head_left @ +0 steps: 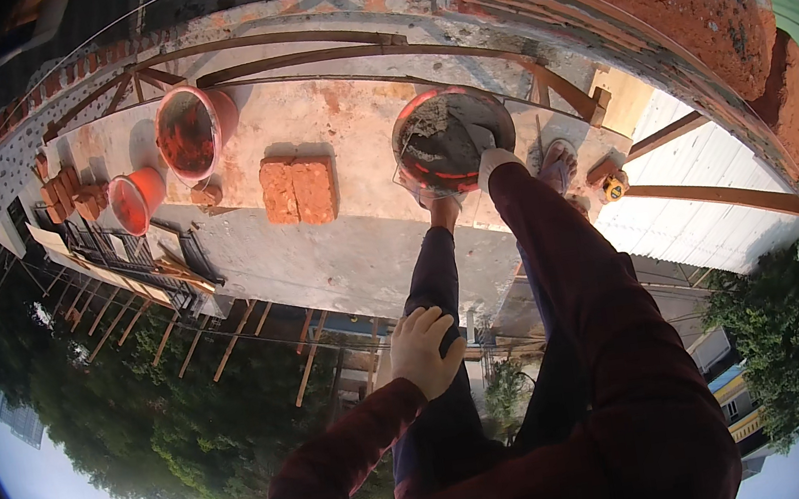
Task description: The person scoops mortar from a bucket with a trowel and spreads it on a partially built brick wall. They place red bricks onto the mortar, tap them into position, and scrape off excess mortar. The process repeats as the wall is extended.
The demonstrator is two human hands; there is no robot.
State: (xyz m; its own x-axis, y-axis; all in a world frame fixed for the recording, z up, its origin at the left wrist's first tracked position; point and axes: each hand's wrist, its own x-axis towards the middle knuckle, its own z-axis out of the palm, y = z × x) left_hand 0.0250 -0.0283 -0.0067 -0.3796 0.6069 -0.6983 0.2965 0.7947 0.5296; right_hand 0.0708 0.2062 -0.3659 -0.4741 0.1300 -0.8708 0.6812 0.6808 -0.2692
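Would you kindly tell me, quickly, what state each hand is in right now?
Left hand: open, resting on the left leg.
Right hand: closed, holding a trowel.

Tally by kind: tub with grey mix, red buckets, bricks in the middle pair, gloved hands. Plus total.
Tub with grey mix: 1
Red buckets: 2
Middle-pair bricks: 2
Gloved hands: 2
Total: 7

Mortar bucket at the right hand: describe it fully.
The round, open bucket stands on a concrete surface, its plastic-looking wall reddish and smeared grey. Wet-looking grey mortar lies heaped inside. A thin handle shows at left. The right hand is at its near rim, apparently holding a trowel; rim contact is unclear.
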